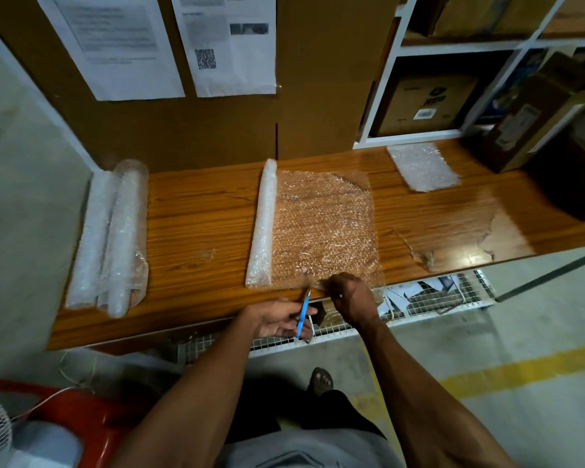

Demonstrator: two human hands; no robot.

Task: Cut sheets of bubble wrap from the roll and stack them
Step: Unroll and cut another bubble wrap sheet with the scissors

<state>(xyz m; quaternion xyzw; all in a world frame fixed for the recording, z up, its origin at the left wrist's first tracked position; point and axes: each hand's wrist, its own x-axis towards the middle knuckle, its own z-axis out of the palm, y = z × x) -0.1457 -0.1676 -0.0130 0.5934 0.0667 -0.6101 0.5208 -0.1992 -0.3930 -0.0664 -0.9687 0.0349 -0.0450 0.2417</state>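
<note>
scissors met the near edge of the unrolled bubble wrap.
the left hand (279, 317) gripped blue-handled scissors (303, 311), blades mostly hidden; the right hand (353, 295) pinched the sheet (325, 228) lying beside its roll (262, 224) on the wooden table (196, 211). cut sheets (423, 167) lay stacked far right.

Two printed papers (163, 45) hang on the brown cardboard wall (318, 79) behind the back edge of the wooden bench (200, 214). At the right back corner stands a white shelf (453, 49) with a cardboard box (423, 103) inside. Under the front edge is a white wire basket (436, 295), and a red plastic chair (81, 413) stands on the floor at the left.
</note>
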